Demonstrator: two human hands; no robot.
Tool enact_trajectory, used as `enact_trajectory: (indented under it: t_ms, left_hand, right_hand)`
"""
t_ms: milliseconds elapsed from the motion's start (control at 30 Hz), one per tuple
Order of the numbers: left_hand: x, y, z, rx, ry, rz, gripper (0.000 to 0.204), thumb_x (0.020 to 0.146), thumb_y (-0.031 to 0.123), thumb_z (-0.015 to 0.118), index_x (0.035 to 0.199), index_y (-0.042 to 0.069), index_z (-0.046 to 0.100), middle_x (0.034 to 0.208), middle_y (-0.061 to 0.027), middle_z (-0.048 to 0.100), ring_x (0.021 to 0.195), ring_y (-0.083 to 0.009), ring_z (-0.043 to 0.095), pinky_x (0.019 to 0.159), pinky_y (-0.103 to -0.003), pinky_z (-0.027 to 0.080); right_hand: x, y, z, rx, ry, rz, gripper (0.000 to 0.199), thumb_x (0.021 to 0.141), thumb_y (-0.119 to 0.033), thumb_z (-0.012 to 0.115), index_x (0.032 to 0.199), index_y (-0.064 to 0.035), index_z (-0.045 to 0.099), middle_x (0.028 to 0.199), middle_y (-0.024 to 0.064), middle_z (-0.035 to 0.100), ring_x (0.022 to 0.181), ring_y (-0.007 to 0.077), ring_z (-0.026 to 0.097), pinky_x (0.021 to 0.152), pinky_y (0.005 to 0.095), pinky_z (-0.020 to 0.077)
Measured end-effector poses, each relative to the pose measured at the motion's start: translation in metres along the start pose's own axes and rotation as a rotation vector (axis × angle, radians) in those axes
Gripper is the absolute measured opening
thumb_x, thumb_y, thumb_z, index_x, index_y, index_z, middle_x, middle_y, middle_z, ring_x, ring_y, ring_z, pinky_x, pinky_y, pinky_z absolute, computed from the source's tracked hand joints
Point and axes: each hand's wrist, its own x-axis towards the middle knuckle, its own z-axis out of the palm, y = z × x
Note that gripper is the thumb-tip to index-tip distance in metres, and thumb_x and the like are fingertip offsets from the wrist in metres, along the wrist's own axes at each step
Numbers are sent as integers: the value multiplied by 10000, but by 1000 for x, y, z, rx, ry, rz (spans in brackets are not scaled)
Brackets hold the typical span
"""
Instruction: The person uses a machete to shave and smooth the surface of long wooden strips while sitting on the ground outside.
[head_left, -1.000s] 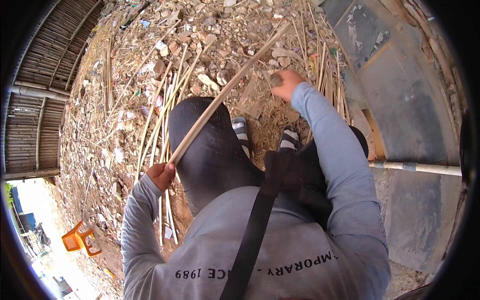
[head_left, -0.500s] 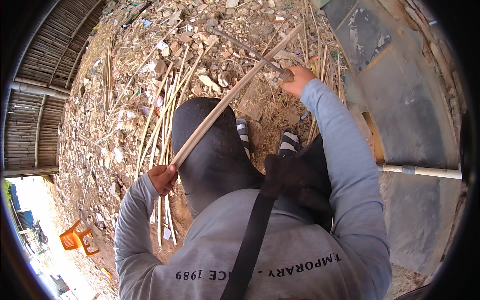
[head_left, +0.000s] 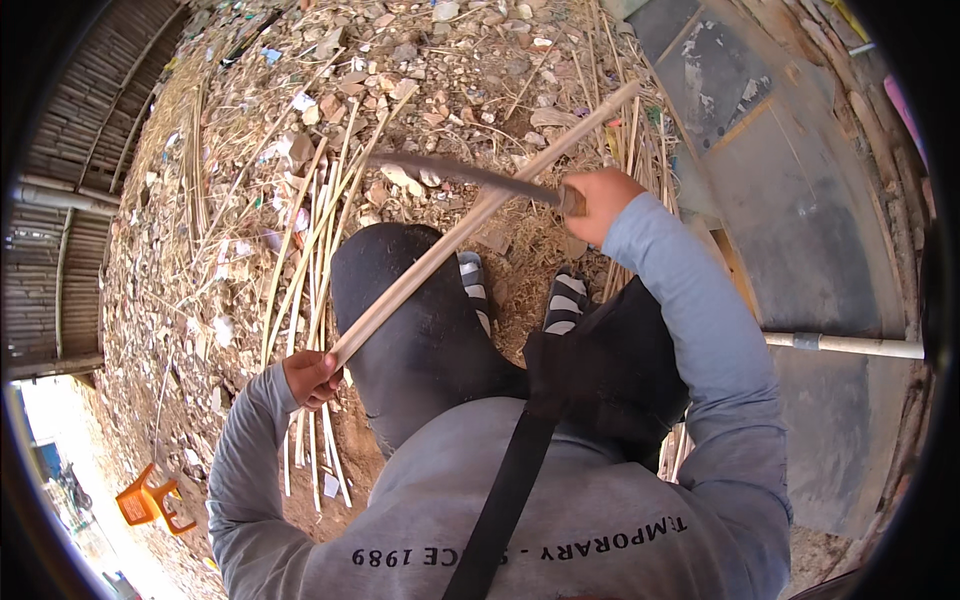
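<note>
My left hand [head_left: 310, 377] grips the near end of a long pale bamboo stick [head_left: 470, 227] that slants up to the right across my dark-trousered knee. My right hand [head_left: 600, 203] is closed on the handle of a long dark blade [head_left: 455, 172], which lies across the stick near its far half, pointing left. Below the stick my two striped sandalled feet [head_left: 520, 295] rest on the dirt.
Several split bamboo strips [head_left: 315, 260] lie on the rubble-strewn ground to the left. A grey sheet-metal panel [head_left: 790, 200] and a white pipe [head_left: 850, 345] are on the right. An orange plastic stool [head_left: 148, 502] stands at lower left. A woven bamboo wall [head_left: 60, 200] lines the left edge.
My right hand has drawn back toward me and raised the blade, which now lies across the stick. The left hand keeps its hold on the stick's near end.
</note>
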Motion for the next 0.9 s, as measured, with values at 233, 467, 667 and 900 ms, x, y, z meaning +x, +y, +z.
enact_trajectory:
  t_ms: [233, 467, 667, 900]
  left_hand:
    - [6, 14, -13, 95, 64, -29, 535, 924, 572, 482, 771, 60, 517, 522, 61, 331, 410, -50, 265, 373, -230, 207]
    - [9, 0, -10, 57, 129, 83, 518, 921, 553, 506, 759, 61, 521, 530, 56, 350, 417, -54, 291, 374, -234, 221]
    - [11, -18, -2, 44, 163, 141, 550, 890, 597, 523, 734, 71, 483, 486, 58, 320, 378, -58, 271, 360, -240, 212]
    - [14, -1, 11, 85, 251, 118, 506, 945, 538, 476, 765, 67, 499, 498, 68, 314, 372, -52, 272, 341, -238, 201]
  right_hand:
    - [1, 46, -18, -42, -50, 335, 274, 715, -223, 645, 940, -66, 637, 842, 186, 658, 809, 360, 642, 767, 417, 513]
    - [5, 35, -6, 29, -105, 248, 291, 704, -237, 665, 935, -62, 650, 782, 158, 661, 756, 331, 650, 727, 399, 509]
    - [9, 6, 1, 134, 132, 147, 246, 709, -199, 668, 858, -10, 613, 671, 108, 608, 643, 236, 616, 621, 372, 479]
    - [26, 58, -20, -113, -63, 389, 557, 682, -252, 681, 1165, 13, 600, 979, 187, 667, 925, 304, 645, 838, 352, 502]
